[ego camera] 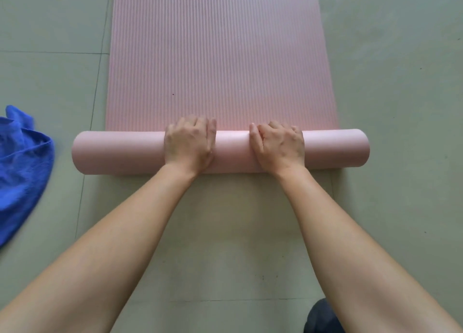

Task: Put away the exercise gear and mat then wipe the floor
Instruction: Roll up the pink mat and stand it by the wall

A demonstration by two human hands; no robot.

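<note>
Fingers (198,123) pressed close together curl over the rolled end of a pink ribbed foam exercise mat (220,57). The left hand (189,145) and right hand (278,146) sit evenly near its middle, apparently keeping the roll tight and straight on the grey tiled floor (388,207), near a crumpled blue cloth (22,170).

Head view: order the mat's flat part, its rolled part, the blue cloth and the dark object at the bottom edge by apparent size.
1. flat part
2. rolled part
3. blue cloth, cut off by the left edge
4. dark object, cut off too; true sizes of these two unsure
</note>
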